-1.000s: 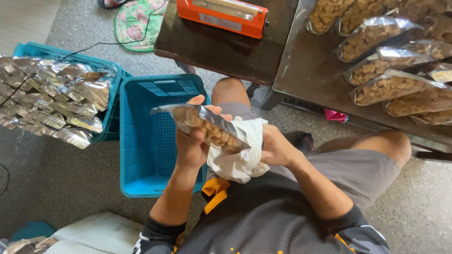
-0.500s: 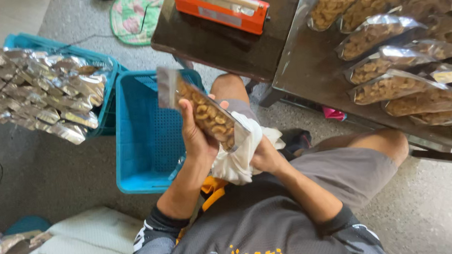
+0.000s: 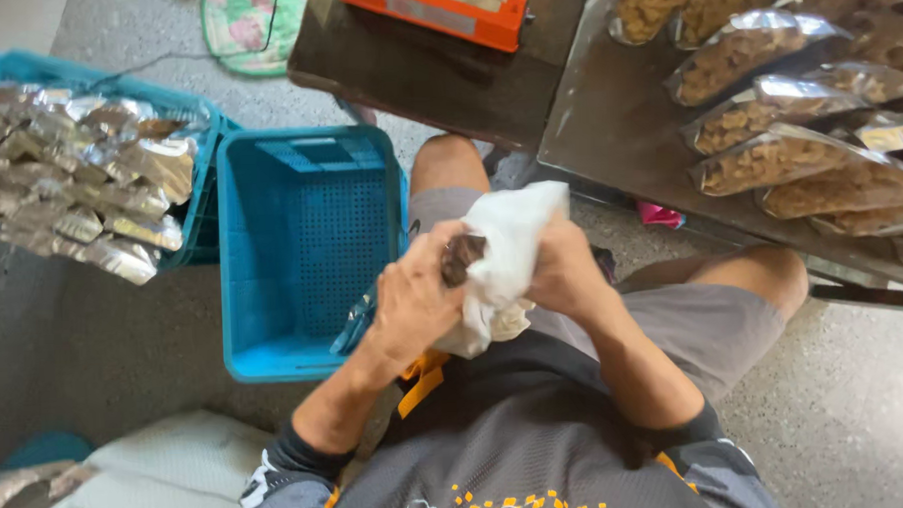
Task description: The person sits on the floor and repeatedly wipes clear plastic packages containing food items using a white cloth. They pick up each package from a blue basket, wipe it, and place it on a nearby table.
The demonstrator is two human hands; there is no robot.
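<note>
I sit with both hands together over my lap. My left hand point(image 3: 413, 297) grips a clear-and-silver snack pouch point(image 3: 461, 258) that points down toward the blue crate. Only a brown patch and a silver edge of the pouch show. My right hand point(image 3: 568, 270) presses a white cloth point(image 3: 508, 240) over the pouch, covering most of it.
A blue plastic crate point(image 3: 301, 239) stands on the floor just left of my knees. Further left, a second blue crate point(image 3: 203, 122) is heaped with silver pouches point(image 3: 89, 192). A metal table point(image 3: 618, 138) on the right carries several filled pouches point(image 3: 768, 158). An orange sealing machine point(image 3: 443, 6) sits on a dark table point(image 3: 415, 80).
The pouch was held up and tilted in front of me; now it is lowered to my lap and the white cloth is wrapped over it.
</note>
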